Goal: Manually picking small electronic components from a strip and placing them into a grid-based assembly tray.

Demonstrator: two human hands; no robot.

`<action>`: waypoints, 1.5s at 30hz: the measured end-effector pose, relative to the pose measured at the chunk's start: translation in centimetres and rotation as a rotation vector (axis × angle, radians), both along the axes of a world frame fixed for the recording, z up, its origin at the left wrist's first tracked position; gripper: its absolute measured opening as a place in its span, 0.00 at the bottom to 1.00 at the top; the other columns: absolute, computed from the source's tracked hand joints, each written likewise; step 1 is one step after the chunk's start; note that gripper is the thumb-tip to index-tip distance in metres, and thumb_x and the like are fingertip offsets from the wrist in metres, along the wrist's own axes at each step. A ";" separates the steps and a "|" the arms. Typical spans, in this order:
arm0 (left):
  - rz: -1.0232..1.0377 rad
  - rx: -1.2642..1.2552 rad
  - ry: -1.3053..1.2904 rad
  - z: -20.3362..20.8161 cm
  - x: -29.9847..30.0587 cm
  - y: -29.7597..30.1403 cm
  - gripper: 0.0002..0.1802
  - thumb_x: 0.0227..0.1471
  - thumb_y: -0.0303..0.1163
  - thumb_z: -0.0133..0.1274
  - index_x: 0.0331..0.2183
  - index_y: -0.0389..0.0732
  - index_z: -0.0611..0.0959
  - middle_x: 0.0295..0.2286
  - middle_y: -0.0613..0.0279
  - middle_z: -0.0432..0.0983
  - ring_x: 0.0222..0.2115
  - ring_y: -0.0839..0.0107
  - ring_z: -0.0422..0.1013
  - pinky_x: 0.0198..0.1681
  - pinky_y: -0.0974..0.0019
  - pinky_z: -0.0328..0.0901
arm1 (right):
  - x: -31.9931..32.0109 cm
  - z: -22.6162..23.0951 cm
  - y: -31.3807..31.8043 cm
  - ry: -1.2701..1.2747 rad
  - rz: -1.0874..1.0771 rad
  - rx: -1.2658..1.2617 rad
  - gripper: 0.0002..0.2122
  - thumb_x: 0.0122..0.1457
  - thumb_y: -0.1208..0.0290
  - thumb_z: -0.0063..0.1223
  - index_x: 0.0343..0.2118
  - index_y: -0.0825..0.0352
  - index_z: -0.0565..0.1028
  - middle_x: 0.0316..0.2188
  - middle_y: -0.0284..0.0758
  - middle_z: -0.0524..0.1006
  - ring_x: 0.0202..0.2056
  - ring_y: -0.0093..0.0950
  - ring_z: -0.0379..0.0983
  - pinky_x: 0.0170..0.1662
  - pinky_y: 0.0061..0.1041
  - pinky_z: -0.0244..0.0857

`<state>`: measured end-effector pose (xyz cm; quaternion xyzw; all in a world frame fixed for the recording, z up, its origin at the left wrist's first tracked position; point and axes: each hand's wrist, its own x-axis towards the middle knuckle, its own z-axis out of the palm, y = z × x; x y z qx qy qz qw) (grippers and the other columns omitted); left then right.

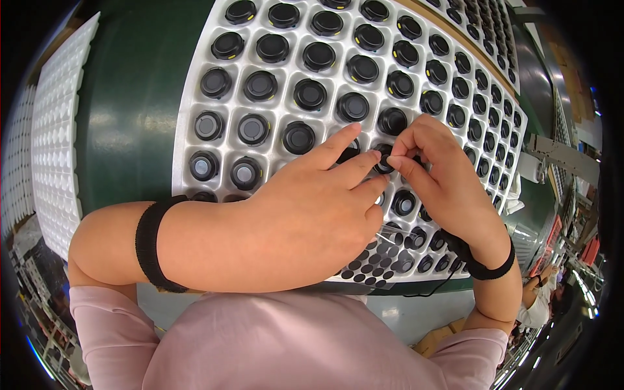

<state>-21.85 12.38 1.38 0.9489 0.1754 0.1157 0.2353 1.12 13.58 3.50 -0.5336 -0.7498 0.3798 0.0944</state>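
Observation:
A white moulded tray (185, 140) holds rows of round black parts (299, 137), each in its own pocket. Some parts nearer me show a pale shiny centre; those farther off have dark tops. My left hand (325, 201) lies palm down over the tray, its upper fingers spread. Beneath its lowest, bent finger comes out a clear sheet of round black stickers (375, 265); the thumb is hidden. Above one black part (383, 159), my right hand (439, 172) has thumb and forefinger pinched together beside the left fingertips. Anything in that pinch is too small to make out.
The tray lies on a green surface (130, 123). Stacked white trays (62, 130) stand at the left. Another filled tray (484, 32) is beyond, at upper right, near a metal bracket (562, 156). A thin black cord (439, 286) hangs from my right wristband (491, 270).

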 end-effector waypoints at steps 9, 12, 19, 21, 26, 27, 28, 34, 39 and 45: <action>0.002 -0.009 0.005 0.1 0.0 0.1 0.14 0.53 0.40 0.59 0.28 0.38 0.84 0.50 0.53 0.77 0.58 0.56 0.64 0.67 0.40 0.47 | -0.2 -0.2 0.0 -0.024 0.002 0.045 0.04 0.56 0.81 0.56 0.30 0.70 0.71 0.29 0.35 0.67 0.32 0.30 0.64 0.35 0.27 0.60; 0.011 -0.001 -0.005 0.0 0.1 0.0 0.14 0.53 0.40 0.59 0.28 0.37 0.84 0.49 0.54 0.77 0.58 0.56 0.64 0.67 0.40 0.47 | -0.2 -0.3 0.0 -0.031 0.004 0.050 0.04 0.56 0.81 0.57 0.30 0.70 0.71 0.29 0.35 0.67 0.32 0.31 0.65 0.35 0.28 0.60; 0.007 0.006 -0.002 0.1 0.1 0.0 0.14 0.53 0.40 0.58 0.29 0.37 0.84 0.49 0.54 0.77 0.58 0.56 0.65 0.67 0.40 0.47 | -0.4 -0.3 0.0 -0.059 0.008 0.069 0.04 0.56 0.81 0.57 0.30 0.70 0.72 0.29 0.36 0.68 0.33 0.31 0.66 0.35 0.28 0.61; 0.000 0.003 0.003 0.1 0.0 0.1 0.14 0.54 0.40 0.58 0.29 0.37 0.84 0.49 0.53 0.77 0.58 0.56 0.65 0.67 0.40 0.47 | -0.4 -0.3 -0.1 -0.055 -0.005 0.064 0.05 0.56 0.81 0.57 0.30 0.70 0.72 0.29 0.35 0.68 0.32 0.30 0.66 0.35 0.27 0.62; -0.007 0.006 0.009 0.1 0.0 0.1 0.14 0.54 0.40 0.58 0.29 0.37 0.84 0.49 0.53 0.77 0.58 0.56 0.65 0.68 0.40 0.47 | -0.6 -0.2 -0.1 -0.047 -0.049 0.031 0.05 0.56 0.82 0.58 0.30 0.71 0.72 0.29 0.35 0.69 0.31 0.28 0.67 0.35 0.26 0.63; -0.003 0.001 -0.002 0.0 -0.1 0.1 0.14 0.54 0.40 0.58 0.29 0.37 0.84 0.49 0.53 0.77 0.58 0.55 0.65 0.68 0.40 0.47 | -0.7 -0.2 -0.1 -0.048 -0.049 0.032 0.05 0.56 0.82 0.58 0.30 0.71 0.72 0.29 0.35 0.69 0.31 0.28 0.67 0.35 0.26 0.63; 0.000 -0.004 -0.012 0.0 -0.1 0.1 0.14 0.54 0.40 0.58 0.29 0.37 0.84 0.49 0.53 0.77 0.58 0.55 0.65 0.68 0.40 0.47 | -0.7 -0.1 -0.2 -0.055 -0.060 0.041 0.05 0.56 0.82 0.58 0.30 0.71 0.72 0.29 0.34 0.70 0.31 0.27 0.68 0.35 0.25 0.64; -0.008 0.012 -0.036 -0.1 -0.1 0.3 0.14 0.53 0.39 0.59 0.30 0.36 0.84 0.50 0.52 0.77 0.58 0.54 0.65 0.67 0.40 0.48 | 0.2 0.1 -0.2 -0.063 -0.101 0.115 0.05 0.57 0.84 0.57 0.31 0.71 0.72 0.30 0.33 0.71 0.31 0.23 0.70 0.37 0.22 0.65; 0.010 -0.037 -0.079 0.4 -0.1 0.4 0.14 0.53 0.39 0.60 0.30 0.37 0.83 0.50 0.51 0.77 0.56 0.55 0.67 0.66 0.42 0.51 | 1.2 3.2 -2.1 0.002 -0.204 0.090 0.05 0.56 0.84 0.58 0.33 0.71 0.73 0.32 0.34 0.72 0.34 0.23 0.71 0.39 0.22 0.66; 0.044 -0.185 0.002 2.9 -1.5 -0.6 0.12 0.53 0.36 0.61 0.32 0.37 0.81 0.44 0.52 0.77 0.49 0.56 0.72 0.53 0.53 0.68 | 1.6 5.2 -6.7 0.171 -0.137 -0.033 0.09 0.53 0.82 0.62 0.37 0.69 0.76 0.36 0.36 0.74 0.35 0.27 0.72 0.41 0.25 0.67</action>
